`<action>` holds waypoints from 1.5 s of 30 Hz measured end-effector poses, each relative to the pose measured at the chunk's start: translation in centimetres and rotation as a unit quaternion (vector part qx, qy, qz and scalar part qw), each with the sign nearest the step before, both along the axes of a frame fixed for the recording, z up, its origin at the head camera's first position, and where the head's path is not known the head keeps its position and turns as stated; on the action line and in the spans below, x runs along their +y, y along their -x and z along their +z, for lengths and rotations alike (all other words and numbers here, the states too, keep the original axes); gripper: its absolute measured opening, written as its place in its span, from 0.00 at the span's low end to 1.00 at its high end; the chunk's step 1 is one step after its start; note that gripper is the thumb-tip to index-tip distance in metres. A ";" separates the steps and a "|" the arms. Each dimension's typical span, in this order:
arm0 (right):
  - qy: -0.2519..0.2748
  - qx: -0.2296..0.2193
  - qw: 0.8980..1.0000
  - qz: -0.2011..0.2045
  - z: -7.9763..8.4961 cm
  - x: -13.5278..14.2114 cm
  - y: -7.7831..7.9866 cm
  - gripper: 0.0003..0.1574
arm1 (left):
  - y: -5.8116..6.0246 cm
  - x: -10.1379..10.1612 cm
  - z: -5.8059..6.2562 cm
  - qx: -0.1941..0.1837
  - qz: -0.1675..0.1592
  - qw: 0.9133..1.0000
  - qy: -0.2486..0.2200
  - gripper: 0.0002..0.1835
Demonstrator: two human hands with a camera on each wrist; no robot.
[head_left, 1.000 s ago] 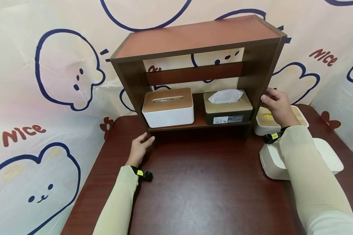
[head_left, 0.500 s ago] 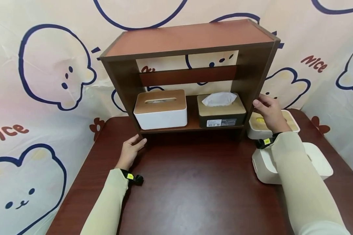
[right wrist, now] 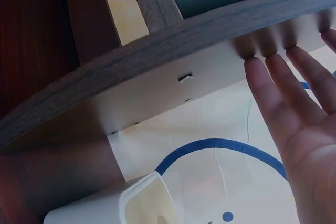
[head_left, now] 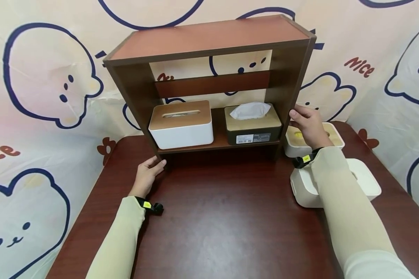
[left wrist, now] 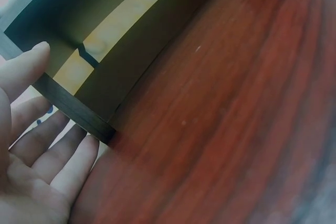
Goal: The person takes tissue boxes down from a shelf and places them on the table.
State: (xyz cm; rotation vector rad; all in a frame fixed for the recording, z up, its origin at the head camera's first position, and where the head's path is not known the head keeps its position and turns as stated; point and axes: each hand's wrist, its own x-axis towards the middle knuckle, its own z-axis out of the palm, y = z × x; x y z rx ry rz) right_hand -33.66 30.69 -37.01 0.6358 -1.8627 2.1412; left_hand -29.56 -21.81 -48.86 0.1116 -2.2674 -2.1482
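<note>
A small brown wooden shelf (head_left: 209, 83) stands at the back of the table, seen in all views. My left hand (head_left: 146, 176) grips the foot of its left side panel (left wrist: 79, 111); the thumb lies at the front edge and the fingers reach along the outer face. On the other side, my right hand (head_left: 310, 126) presses straight fingertips (right wrist: 254, 64) to the outer face of the right panel (right wrist: 157, 85). Inside the shelf sit a white tissue box (head_left: 181, 133) with a brown lid and a dark green tissue box (head_left: 256, 133) with a wooden lid and a tissue sticking out.
Right of the shelf, a white tissue box with a pale wooden lid (head_left: 331, 133) stands behind my right hand. Nearer, an off-white box (head_left: 364, 176) lies partly under the right sleeve. A cartoon-printed cloth (head_left: 38, 155) hangs behind and beside the dark red table (head_left: 213, 232).
The head view has swung right, so the shelf, boxes and hands all appear further left. Both hands stay at the same places on the shelf's sides.
</note>
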 end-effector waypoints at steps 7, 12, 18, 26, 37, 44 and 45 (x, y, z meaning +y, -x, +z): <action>-0.003 -0.004 1.000 -0.005 -0.2 0.2 0.2 0.16 | -0.1 -0.4 1.0 -0.025 -0.032 0.998 0.038 0.42; 0.000 -0.007 1.000 0.000 -0.2 0.3 0.2 0.17 | -0.4 -0.6 2.1 -0.028 -0.079 0.986 0.144 0.40; 0.004 -0.009 1.000 -0.004 -0.2 0.2 0.1 0.16 | -0.7 -0.7 3.6 0.009 -0.121 0.939 0.322 0.40; 0.012 -0.014 1.000 0.003 -0.1 -0.1 0.0 0.17 | -1.7 0.4 6.0 -0.013 -0.147 0.851 0.503 0.29; 0.005 -0.026 1.000 0.015 -0.3 -0.4 -0.2 0.17 | -4.1 4.4 10.0 0.077 -0.201 0.801 0.559 0.29; 0.007 -0.023 1.000 0.007 -0.2 -0.3 -0.4 0.19 | -4.2 7.3 11.7 0.198 -0.220 0.783 0.547 0.22; 0.012 -0.023 1.000 0.009 -0.2 -0.3 -0.4 0.19 | -4.2 7.7 11.9 0.211 -0.222 0.778 0.548 0.21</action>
